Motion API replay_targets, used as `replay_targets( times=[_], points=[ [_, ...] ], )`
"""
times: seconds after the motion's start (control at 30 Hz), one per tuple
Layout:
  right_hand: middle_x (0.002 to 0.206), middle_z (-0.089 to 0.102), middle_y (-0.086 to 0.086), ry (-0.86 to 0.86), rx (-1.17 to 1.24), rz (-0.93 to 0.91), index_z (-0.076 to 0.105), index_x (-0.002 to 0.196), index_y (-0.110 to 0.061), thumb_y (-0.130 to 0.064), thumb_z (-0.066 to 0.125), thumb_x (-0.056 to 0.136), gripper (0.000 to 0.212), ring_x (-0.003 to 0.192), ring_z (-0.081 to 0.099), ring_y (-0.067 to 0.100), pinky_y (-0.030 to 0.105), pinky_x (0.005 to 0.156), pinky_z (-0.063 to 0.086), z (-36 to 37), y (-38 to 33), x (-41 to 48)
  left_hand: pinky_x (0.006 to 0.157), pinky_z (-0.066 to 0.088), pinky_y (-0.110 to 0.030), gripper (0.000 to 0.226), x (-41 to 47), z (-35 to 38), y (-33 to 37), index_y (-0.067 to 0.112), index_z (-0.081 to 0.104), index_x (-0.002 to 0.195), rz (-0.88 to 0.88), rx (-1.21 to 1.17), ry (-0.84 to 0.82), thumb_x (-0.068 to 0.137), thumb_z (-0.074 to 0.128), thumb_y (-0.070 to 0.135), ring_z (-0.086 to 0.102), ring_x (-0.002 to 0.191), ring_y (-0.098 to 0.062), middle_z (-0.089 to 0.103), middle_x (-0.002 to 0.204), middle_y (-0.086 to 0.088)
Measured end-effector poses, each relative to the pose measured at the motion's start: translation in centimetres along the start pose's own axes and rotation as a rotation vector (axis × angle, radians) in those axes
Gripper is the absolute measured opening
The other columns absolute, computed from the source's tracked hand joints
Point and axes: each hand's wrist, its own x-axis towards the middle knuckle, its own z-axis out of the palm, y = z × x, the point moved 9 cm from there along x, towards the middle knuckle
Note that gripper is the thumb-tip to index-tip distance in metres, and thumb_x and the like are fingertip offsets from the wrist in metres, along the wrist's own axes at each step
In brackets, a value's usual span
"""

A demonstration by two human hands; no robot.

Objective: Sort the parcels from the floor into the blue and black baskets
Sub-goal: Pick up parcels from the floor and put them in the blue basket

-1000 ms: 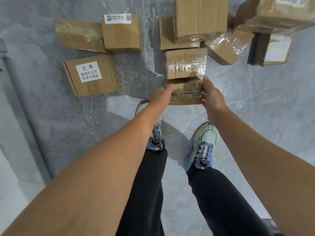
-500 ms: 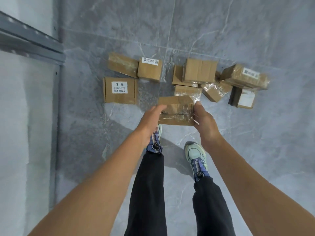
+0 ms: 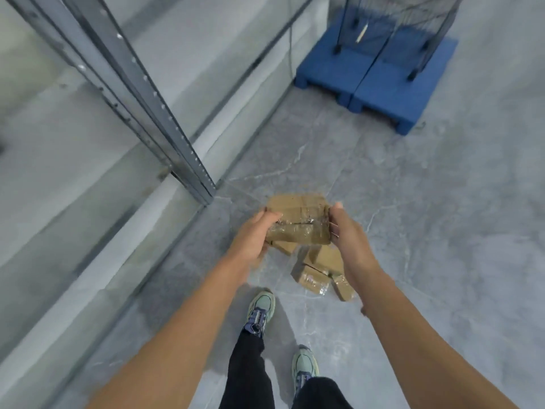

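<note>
At the far left there is a glass panel [image 3: 73, 202]. A grey metal post [image 3: 165, 113] with a row of small holes runs slanted in front of it, down to the floor [image 3: 427, 231], which is grey stone with pale veins.

Next to the right comes my left hand [image 3: 253, 237]. Its fingers are curled around the left end of a parcel [image 3: 299, 221], so this hand grips it. The parcel is a flat brown cardboard box with clear tape across its top. It is in the air between my two hands, above the floor and in front of my body. My right hand [image 3: 346, 231] holds the right end of it. The thumb stands up at the far corner and the fingers are curled on the edge, so this hand grips the parcel too.

Below the held box, the other parcels [image 3: 318, 270] lie close together on the floor. They are partly hidden by the box and by my right forearm. They are blurred and I cannot count them. Nearer to me I see my two shoes [image 3: 261, 308], pale green with blue.

At the top right, well apart from my hands, a blue pallet [image 3: 380, 84] lies on the floor. A black wire basket [image 3: 398, 22] stands on it on small feet. Only the lower part of the basket is in view.
</note>
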Motion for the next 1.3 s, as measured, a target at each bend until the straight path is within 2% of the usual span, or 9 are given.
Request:
replay_targets(
  times=[0.1,0.17,0.3,0.43,0.57,0.73,0.87,1.0,1.3],
  points=[
    [0.134,0.067,-0.004,-0.078,-0.043,-0.129,0.072,0.111,-0.034,-0.073,0.039,0.100,0.052,0.128,0.059,0.017,0.043,0.119,0.038,1.1,-7.5,-4.4,0.100,0.049,-0.038,0.031,-7.1,-2.6,5.1,0.036,0.063,0.129,0.108,-0.031,0.065,0.104,0.051,0.049,0.058,0.113,-0.004,0.061,0.120,0.019],
    [0.138,0.066,-0.004,-0.123,-0.074,-0.199,0.071,0.123,-0.032,-0.070,0.037,0.103,0.055,0.133,0.057,0.018,0.042,0.121,0.034,2.2,-11.5,-7.5,0.110,0.047,-0.045,0.033,-11.2,-4.5,7.6,0.035,0.062,0.134,0.172,-0.066,0.125,0.105,0.050,0.047,0.055,0.117,-0.005,0.061,0.130,0.015],
    [0.124,0.069,-0.008,-0.249,-0.109,-0.310,0.072,0.120,-0.032,-0.062,0.034,0.108,0.050,0.125,0.058,0.014,0.033,0.106,0.031,5.5,-18.2,-14.8,0.111,0.046,-0.043,0.016,-19.1,-8.9,10.3,0.041,0.065,0.115,0.256,-0.153,0.254,0.105,0.052,0.042,0.056,0.110,0.000,0.062,0.114,0.020],
    [0.118,0.072,-0.004,-0.377,-0.140,-0.403,0.073,0.113,-0.028,-0.057,0.036,0.110,0.047,0.118,0.061,0.013,0.035,0.108,0.035,10.1,-22.2,-21.5,0.106,0.045,-0.039,0.017,-26.4,-14.1,10.9,0.041,0.061,0.096,0.327,-0.221,0.388,0.108,0.050,0.034,0.052,0.096,0.007,0.059,0.101,0.022],
    [0.109,0.074,-0.005,-0.476,-0.193,-0.477,0.074,0.104,-0.028,-0.055,0.034,0.111,0.049,0.108,0.064,0.011,0.036,0.103,0.037,15.5,-23.7,-27.9,0.109,0.043,-0.042,0.015,-32.9,-18.9,9.2,0.045,0.058,0.113,0.373,-0.255,0.489,0.108,0.046,0.036,0.053,0.111,-0.005,0.059,0.118,0.014],
    [0.106,0.073,-0.007,-0.654,-0.232,-0.486,0.070,0.097,-0.032,-0.052,0.035,0.111,0.043,0.104,0.064,0.008,0.031,0.101,0.044,22.7,-21.8,-36.8,0.109,0.044,-0.039,0.023,-41.8,-24.6,3.5,0.051,0.060,0.106,0.413,-0.336,0.618,0.109,0.044,0.034,0.051,0.112,0.005,0.060,0.116,0.022],
    [0.098,0.078,-0.008,-0.818,-0.257,-0.486,0.076,0.088,-0.028,-0.044,0.037,0.113,0.049,0.109,0.066,0.013,0.041,0.117,0.039,28.4,-18.4,-44.6,0.111,0.046,-0.045,0.025,-48.5,-28.8,-3.4,0.054,0.061,0.107,0.394,-0.393,0.734,0.108,0.045,0.035,0.054,0.116,0.001,0.063,0.120,0.019],
    [0.088,0.079,-0.015,-0.948,-0.287,-0.523,0.077,0.089,-0.029,-0.042,0.035,0.114,0.051,0.099,0.069,0.006,0.041,0.115,0.044,33.2,-14.0,-52.2,0.112,0.045,-0.042,0.023,-55.6,-31.9,-10.7,0.050,0.063,0.112,0.384,-0.503,0.824,0.108,0.046,0.035,0.053,0.117,0.002,0.064,0.125,0.015],
    [0.105,0.075,-0.005,-1.156,-0.439,-0.479,0.072,0.100,-0.027,-0.047,0.037,0.113,0.042,0.108,0.066,0.012,0.045,0.118,0.041,41.3,-2.8,-67.0,0.113,0.044,-0.045,0.012,-70.0,-35.4,-25.7,0.054,0.064,0.101,0.370,-0.659,1.028,0.100,0.057,0.045,0.053,0.114,0.008,0.063,0.115,0.027]
  ],
)
